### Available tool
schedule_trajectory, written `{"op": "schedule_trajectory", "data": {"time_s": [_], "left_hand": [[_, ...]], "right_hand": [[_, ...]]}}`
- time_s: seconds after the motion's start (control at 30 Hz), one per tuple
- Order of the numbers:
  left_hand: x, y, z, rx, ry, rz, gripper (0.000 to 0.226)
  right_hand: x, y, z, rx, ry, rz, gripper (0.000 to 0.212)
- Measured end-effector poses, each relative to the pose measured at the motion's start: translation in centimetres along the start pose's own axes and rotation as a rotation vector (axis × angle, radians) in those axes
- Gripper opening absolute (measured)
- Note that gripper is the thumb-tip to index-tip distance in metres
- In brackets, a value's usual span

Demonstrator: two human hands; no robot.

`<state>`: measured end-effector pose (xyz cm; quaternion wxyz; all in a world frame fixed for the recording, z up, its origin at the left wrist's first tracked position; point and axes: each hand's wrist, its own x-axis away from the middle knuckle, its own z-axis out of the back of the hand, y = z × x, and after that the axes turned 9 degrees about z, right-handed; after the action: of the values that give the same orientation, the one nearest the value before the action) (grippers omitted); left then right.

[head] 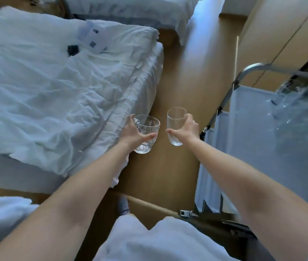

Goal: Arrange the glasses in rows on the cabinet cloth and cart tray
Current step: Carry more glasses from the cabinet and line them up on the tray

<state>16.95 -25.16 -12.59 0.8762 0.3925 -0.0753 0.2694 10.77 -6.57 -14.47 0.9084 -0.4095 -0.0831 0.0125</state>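
My left hand [133, 131] grips a round clear glass mug [148, 127] with a handle and an etched pattern, held upright over the wooden floor beside the bed's edge. My right hand [187, 129] holds a tall, narrow clear tumbler [174, 119], also upright, about a hand's width right of the mug. Both glasses look empty and hang in the air in the aisle. At the right stands the cart [247, 117] with its grey fabric side and metal frame.
A bed with rumpled white sheets [55, 87] fills the left, with a small black object [72, 49] and papers [93, 35] on it. Crinkled clear plastic [300, 117] lies on the cart's top. Wooden cabinet fronts [273, 34] rise behind the cart. A narrow wooden floor aisle [185, 76] runs between.
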Motion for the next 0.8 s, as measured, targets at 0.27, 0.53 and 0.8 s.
{"op": "schedule_trajectory", "data": {"time_s": [0.27,0.53,0.8], "left_hand": [[-11.9,8.9,-5.8,-0.162,-0.362,-0.266,0.112],[-24.3,18.1,-6.6,-0.397,-0.571,-0.526,0.105],[-28.8,24.8,-14.0,-0.512,-0.736,-0.710,0.105]], "right_hand": [[-7.8,4.4,3.1,-0.052,0.274,-0.302,0.093],[-15.0,3.8,4.9,-0.190,0.630,-0.619,0.093],[-16.5,6.9,6.1,-0.272,0.757,-0.802,0.087]]}}
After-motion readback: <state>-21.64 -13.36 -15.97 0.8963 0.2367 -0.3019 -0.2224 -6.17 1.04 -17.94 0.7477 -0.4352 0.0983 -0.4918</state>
